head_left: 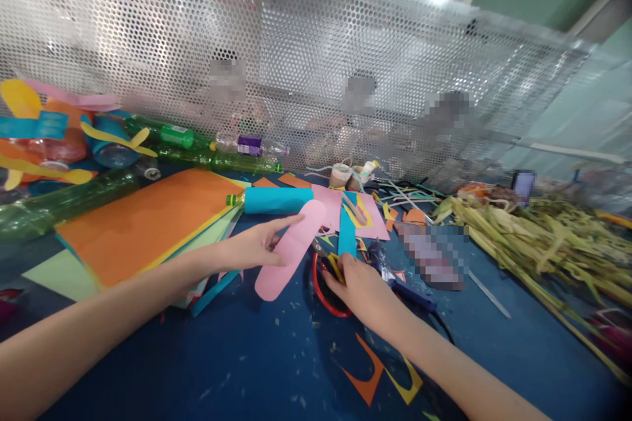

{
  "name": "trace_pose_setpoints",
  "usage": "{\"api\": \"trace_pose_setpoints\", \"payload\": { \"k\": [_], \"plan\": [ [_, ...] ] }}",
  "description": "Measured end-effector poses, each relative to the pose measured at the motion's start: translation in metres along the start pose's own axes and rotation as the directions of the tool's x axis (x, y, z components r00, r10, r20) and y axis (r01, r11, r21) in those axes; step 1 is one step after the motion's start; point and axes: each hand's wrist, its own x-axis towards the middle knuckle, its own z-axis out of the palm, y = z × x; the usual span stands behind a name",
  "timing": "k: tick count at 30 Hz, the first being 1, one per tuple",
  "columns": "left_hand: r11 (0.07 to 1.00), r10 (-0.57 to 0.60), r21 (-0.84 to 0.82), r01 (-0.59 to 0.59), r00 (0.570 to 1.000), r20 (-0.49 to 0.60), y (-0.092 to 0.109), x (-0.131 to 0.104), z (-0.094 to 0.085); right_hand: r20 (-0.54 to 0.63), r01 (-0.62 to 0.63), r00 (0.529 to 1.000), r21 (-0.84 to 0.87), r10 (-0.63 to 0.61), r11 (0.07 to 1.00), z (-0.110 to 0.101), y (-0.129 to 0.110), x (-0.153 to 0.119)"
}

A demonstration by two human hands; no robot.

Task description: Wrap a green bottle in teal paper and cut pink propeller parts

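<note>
A long pink paper strip with rounded ends (291, 253) is held up at its left edge by my left hand (259, 243), thumb and fingers closed on it. My right hand (353, 279) grips scissors (329, 302) with red and yellow handles, low over the table to the right of the strip. The scissors' tips are partly hidden near the strip. Just behind lies a bottle wrapped in blue paper (279, 200) with a green cap. A blue paper strip (347, 233) and pink paper (378, 217) lie beyond my right hand.
Orange, yellow and green sheets (148, 223) are stacked at left, near decorated bottles (113, 145) and green bottles (69, 200). A blue glue gun (412, 293) with its cable sits right of my right hand. Dried husks (533, 250) lie far right. Orange scraps (368, 375) lie in front; perforated metal (306, 66) stands behind.
</note>
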Motion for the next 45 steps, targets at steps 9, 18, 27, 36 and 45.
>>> {"api": "trace_pose_setpoints", "payload": {
  "k": [9, 18, 27, 36, 45],
  "plan": [
    [0.995, 0.005, -0.102, -0.016, 0.994, -0.106, 0.004, 0.002, -0.024, 0.177, -0.141, 0.984, 0.836, -0.018, 0.530, -0.001, 0.007, 0.010],
    [0.983, 0.046, -0.167, -0.075, 0.984, -0.173, 0.030, -0.005, -0.036, 0.201, -0.052, 0.923, 0.911, -0.329, 0.409, -0.036, -0.004, -0.009],
    [0.990, 0.057, -0.124, -0.070, 0.993, -0.100, 0.027, -0.005, -0.032, 0.268, 0.000, 0.906, 0.774, -0.328, 0.633, -0.051, -0.013, -0.017],
    [1.000, -0.021, -0.011, 0.021, 0.998, 0.054, 0.033, -0.011, -0.026, 0.285, 0.134, 0.867, 0.655, -0.408, 0.743, -0.053, -0.011, -0.016],
    [0.999, -0.017, -0.036, 0.022, 0.992, 0.127, 0.033, -0.010, -0.024, 0.313, 0.108, 0.859, 0.663, -0.405, 0.741, -0.051, -0.010, -0.018]
  ]
}}
